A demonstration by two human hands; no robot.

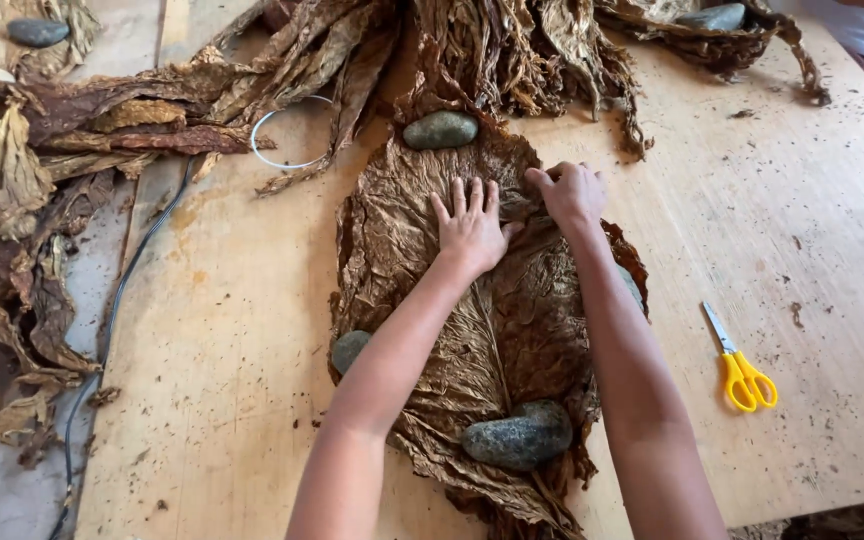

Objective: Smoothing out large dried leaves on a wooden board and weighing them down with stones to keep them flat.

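Plain wooden tabletop (252, 330), pale and scuffed, bits of leaf crumb all over it; smack in the middle lies a stack of big dried brown leaves (422, 260), flattened out and running from the far side toward the camera. Left hand (470, 228) is laid flat on the upper part of the stack, fingers spread, palm pressing down; right hand (572, 192) sits just beside it to the right, fingers curled in and pinching the leaf edge; can't tell how much leaf it's actually got hold of.

Stones weigh the stack down: a grey-green one (441, 129) at the far end, just beyond the left hand; a big dark speckled one (519, 437) at the near end between the two forearms; a smaller one (349, 350) at the near left edge, partly behind the left forearm.

Further out, yellow-handled scissors (744, 368) lie on the bare wood to the right, well apart from the leaves; a thin white wire ring (287, 135) rests up left; a dark cable (117, 300) runs along the table's left edge; heaps of loose crumpled leaves (22, 220) fill the left side and the back, with another stone (38, 32) on top at far left.
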